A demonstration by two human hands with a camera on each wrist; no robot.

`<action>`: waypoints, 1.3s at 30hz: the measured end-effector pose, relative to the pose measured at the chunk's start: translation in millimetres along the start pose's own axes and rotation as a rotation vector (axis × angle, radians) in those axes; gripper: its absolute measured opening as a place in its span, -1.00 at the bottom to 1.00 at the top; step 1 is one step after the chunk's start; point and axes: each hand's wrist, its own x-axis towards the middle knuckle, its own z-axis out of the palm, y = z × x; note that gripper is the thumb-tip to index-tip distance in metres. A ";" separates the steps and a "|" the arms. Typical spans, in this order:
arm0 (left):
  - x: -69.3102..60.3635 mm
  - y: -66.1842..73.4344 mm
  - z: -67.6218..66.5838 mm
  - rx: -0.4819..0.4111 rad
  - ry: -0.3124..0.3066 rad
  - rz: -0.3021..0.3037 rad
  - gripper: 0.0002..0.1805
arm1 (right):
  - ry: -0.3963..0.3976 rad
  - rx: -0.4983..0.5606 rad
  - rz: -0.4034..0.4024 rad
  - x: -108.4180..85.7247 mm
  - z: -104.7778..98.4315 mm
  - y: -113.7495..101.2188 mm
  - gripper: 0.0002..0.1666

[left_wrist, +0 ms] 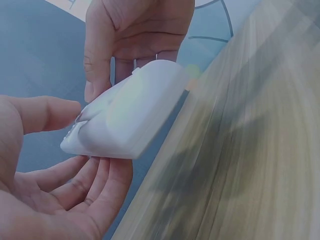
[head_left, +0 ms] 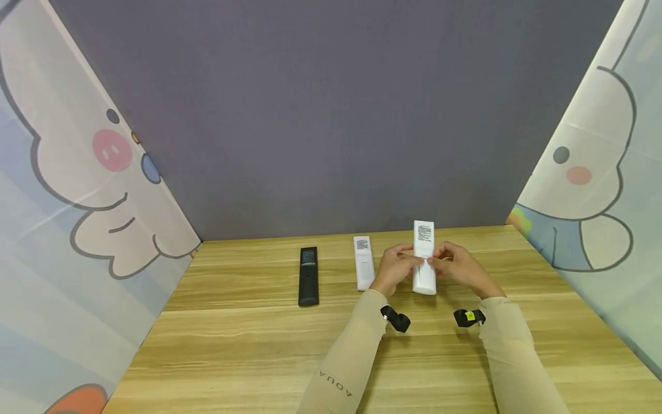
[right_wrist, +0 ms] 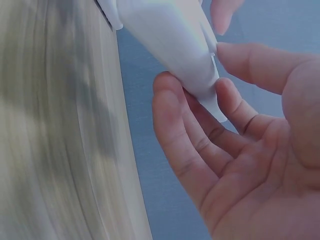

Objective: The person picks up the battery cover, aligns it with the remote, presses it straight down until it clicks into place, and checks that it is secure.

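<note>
Both hands hold a white remote control (head_left: 424, 279) above the table, its back with a printed label facing up. My left hand (head_left: 397, 267) grips its left side, thumb on the back and fingers curled beneath. On the other side my right hand (head_left: 460, 267) grips it the same way, its thumb at the middle of the back near the battery cover. In the left wrist view the end of the remote (left_wrist: 145, 110) points toward the camera between the two hands. The right wrist view shows the right fingers (right_wrist: 175, 125) bent under the remote (right_wrist: 170, 40).
To the left, a second white remote (head_left: 364, 263) lies back-up on the wooden table (head_left: 233, 345), close to the left hand. Farther left lies a black remote (head_left: 308, 282), also back-up. A grey panel (head_left: 331, 115) stands behind the table, with cartoon-printed sheets at both sides.
</note>
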 end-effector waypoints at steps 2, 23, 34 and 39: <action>0.5 -0.7 0.6 0.004 0.004 -0.003 -0.53 | 0.001 -0.004 0.001 0.1 -0.1 0.4 -0.70; 1.6 -0.4 2.0 0.012 0.012 0.018 -0.49 | -0.004 0.013 -0.018 0.3 0.7 2.6 -0.74; 3.1 -3.7 3.2 0.008 0.021 0.002 -0.49 | 0.009 -0.009 -0.007 -0.1 2.9 2.5 -0.76; 3.3 -3.4 2.8 0.006 0.027 0.003 -0.48 | 0.011 -0.009 -0.009 0.5 3.6 1.4 -0.76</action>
